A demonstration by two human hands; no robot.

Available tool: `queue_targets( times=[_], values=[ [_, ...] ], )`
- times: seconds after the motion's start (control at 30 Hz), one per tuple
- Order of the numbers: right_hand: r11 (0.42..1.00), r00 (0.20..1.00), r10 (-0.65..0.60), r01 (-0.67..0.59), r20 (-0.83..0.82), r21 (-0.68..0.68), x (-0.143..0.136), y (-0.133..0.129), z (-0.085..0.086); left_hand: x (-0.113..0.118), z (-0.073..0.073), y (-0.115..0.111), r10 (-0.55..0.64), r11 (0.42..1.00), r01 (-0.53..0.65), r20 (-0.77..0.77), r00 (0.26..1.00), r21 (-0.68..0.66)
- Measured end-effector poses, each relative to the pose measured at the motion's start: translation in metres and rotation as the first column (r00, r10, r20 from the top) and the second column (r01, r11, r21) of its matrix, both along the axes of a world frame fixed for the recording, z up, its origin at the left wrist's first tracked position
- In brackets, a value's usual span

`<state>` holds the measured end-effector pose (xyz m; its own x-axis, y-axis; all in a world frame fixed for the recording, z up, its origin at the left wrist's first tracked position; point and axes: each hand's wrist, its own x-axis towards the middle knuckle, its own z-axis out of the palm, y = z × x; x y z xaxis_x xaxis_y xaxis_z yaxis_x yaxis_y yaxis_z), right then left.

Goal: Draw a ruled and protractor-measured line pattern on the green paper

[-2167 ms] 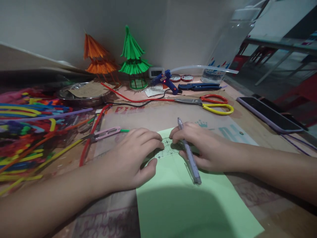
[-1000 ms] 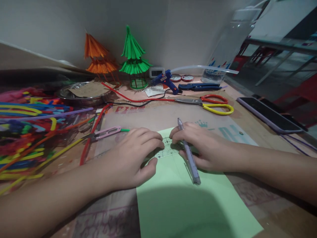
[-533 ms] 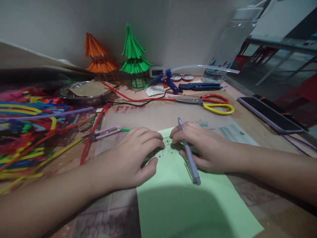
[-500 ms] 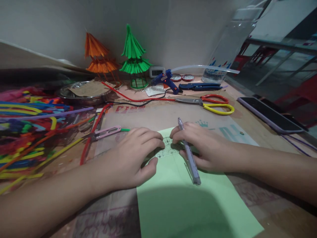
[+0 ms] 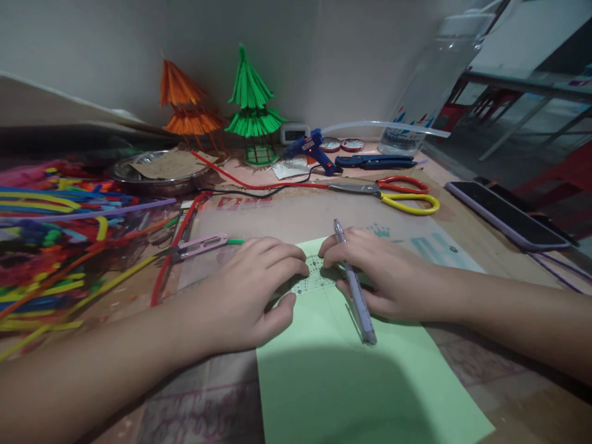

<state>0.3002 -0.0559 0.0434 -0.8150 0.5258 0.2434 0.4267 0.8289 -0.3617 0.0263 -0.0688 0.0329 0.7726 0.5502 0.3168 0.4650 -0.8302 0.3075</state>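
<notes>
Head view: your left hand (image 5: pixel 252 293), thumb wide of its fingers, touches the clear protractor (image 5: pixel 318 277) on the far end of the green sheet (image 5: pixel 342 382); your right grip (image 5: pixel 370 265) holds the lilac pen (image 5: pixel 358 302). Uneven pressure could skew the protractor, and a slack hold could drop the pen.

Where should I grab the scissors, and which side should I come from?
I'd take the red handle and yellow handle together, coming from the right. The scissors lie with both handles on that side, while the metal blades point left. Your right hand has a pen in it, so probably put that down first.
</notes>
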Motion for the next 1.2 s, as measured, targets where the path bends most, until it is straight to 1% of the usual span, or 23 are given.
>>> queue_targets(
  times=[0.33, 1.07, 1.2],
  values=[
    [1.000, 1.000, 0.002, -0.002, 0.001, -0.005, -0.0003, -0.0003, 0.0008, 0.0005, 0.0001, -0.0008, 0.001, 1.000, -0.001, 0.005, 1.000, 0.014],
    [1.000, 1.000, 0.001, -0.001, 0.010, 0.020, 0.0011, 0.0008, -0.0010, 0.0016, 0.0015, 0.0015, -0.003, 1.000, 0.003, -0.010, 1.000, -0.018],
    [1.000, 1.000, 0.000, 0.000, 0.014, 0.007, 0.0022, 0.0015, -0.0019, 0.0014, 0.0018, 0.0015, -0.001, 0.999, 0.000, -0.019, 1.000, -0.037]
  ],
)
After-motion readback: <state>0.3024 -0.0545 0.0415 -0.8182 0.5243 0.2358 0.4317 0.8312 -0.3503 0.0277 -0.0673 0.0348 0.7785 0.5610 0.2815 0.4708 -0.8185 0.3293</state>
